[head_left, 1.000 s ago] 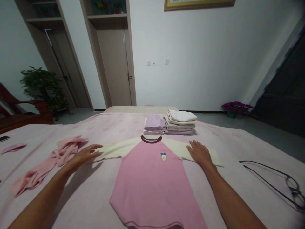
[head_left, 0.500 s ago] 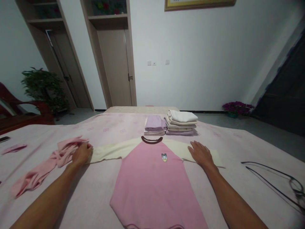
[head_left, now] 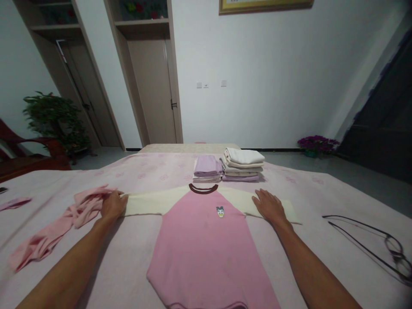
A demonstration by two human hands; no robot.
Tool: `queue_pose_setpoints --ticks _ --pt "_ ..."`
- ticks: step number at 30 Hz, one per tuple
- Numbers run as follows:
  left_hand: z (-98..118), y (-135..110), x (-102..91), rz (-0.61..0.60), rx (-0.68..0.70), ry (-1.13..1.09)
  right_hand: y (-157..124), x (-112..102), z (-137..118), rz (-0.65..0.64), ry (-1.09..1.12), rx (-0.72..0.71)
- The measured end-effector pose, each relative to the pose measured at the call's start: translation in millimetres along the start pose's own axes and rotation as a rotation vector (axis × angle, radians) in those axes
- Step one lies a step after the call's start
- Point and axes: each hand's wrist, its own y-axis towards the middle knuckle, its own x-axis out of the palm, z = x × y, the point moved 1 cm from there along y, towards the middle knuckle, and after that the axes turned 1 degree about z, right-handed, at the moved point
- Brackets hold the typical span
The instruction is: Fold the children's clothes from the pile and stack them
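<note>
A pink long-sleeved shirt with cream sleeves, a dark brown collar and a cartoon duck patch lies spread in front of me. My left hand is closed on the cuff end of the left-hand sleeve, its fingertips partly hidden. On the other sleeve, my right hand rests flat with fingers extended. The cuff of that sleeve shows beyond the hand. Crumpled pink clothing lies just left of my left hand.
Folded lilac cloth and a taller stack of folded white and cream clothes stand beyond the collar. Black-framed glasses lie at the right on the pale pink bed cover. A dark phone-like object sits at the far left.
The left-hand sleeve has straightened and its lower edge is smoother, with my left hand still at its end. My right hand stays on the other sleeve. The view has shifted slightly.
</note>
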Motion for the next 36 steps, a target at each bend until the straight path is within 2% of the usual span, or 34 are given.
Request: queue_pose_setpoints --ticks 3,5,7,12,15,17,20,25,28,30,33,35,36 --pt "5.5 -4.0 0.4 0.075 0.074 0.091 -0.1 -0.5 -0.2 -0.008 0.006 0.005" --pt "17.6 -9.6 2.8 0.155 0.199 0.117 0.1 0.0 -0.2 -0.005 0.007 0.006" --pt "37.8 -18.8 10.7 0.157 0.35 0.071 0.6 1.2 0.1 -0.004 0.006 0.003" --pt "99.1 -60.3 52.8 -0.12 0.736 -0.039 2.0 4.9 2.1 -0.009 0.009 -0.005" --pt "115.1 -80.3 71.6 -0.239 0.908 0.007 1.5 5.5 3.0 -0.005 0.017 -0.012" --pt "110.5 -81.5 74.9 -0.284 0.928 0.09 0.8 5.2 3.6 -0.004 0.018 -0.011" --pt "83.6 -67.7 67.8 -0.263 0.805 0.207 0.0 4.7 4.3 -0.004 0.021 -0.012" --pt "23.2 -43.2 39.7 -0.162 0.559 0.305 -1.5 2.7 2.4 -0.004 0.023 -0.015" --pt "6.6 -43.0 21.1 -0.13 0.425 0.328 -4.1 -5.3 -2.1 0.005 0.042 -0.01" --pt "10.1 -53.9 10.1 -0.099 0.432 0.275 -7.5 -16.4 -6.0 0.056 0.081 0.015" --pt "30.3 -93.3 -4.1 -0.083 0.596 0.021 -18.9 -40.5 -13.7 0.187 0.212 0.024" --pt "45.5 -133.8 -11.8 -0.168 0.734 -0.155 -33.7 -57.2 -21.1 0.186 0.384 -0.056" --pt "51.8 -156.5 -14.9 -0.26 0.784 -0.201 -43.8 -64.6 -25.6 0.128 0.491 -0.118"
